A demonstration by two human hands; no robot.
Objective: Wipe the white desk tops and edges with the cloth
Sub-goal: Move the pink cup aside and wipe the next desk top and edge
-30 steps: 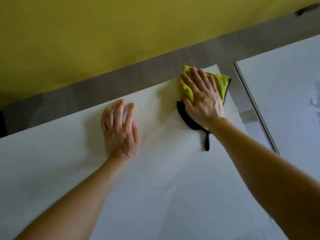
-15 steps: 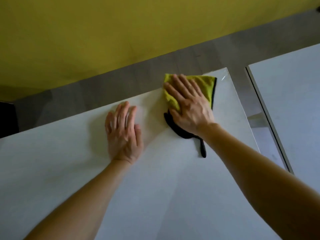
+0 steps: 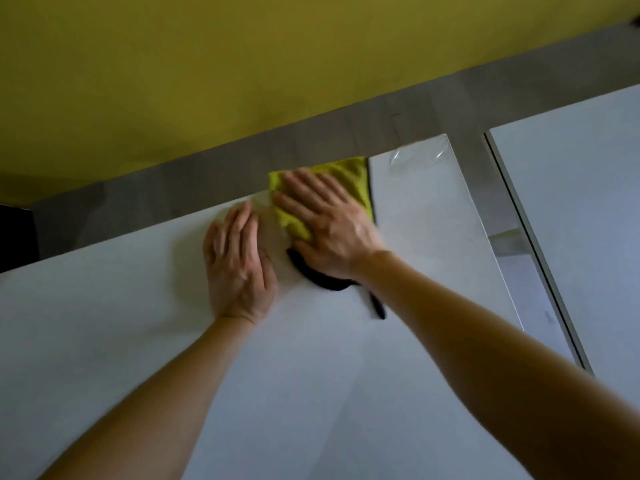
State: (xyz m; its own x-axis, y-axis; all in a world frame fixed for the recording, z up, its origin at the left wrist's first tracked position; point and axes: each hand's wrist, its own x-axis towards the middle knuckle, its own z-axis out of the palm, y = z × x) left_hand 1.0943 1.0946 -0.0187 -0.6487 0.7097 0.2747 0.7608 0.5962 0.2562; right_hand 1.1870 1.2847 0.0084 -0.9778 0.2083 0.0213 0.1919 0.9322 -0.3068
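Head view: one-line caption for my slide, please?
Right hand presses the yellow cloth at the white desk's far edge; left hand rests flat beside it.

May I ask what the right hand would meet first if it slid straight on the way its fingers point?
Likely the white desk's far edge, just past the yellow cloth under the right hand; it misses the left hand.

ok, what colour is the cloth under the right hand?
The cloth is yellow-green with black edging and a black loop, seen best in the head view.
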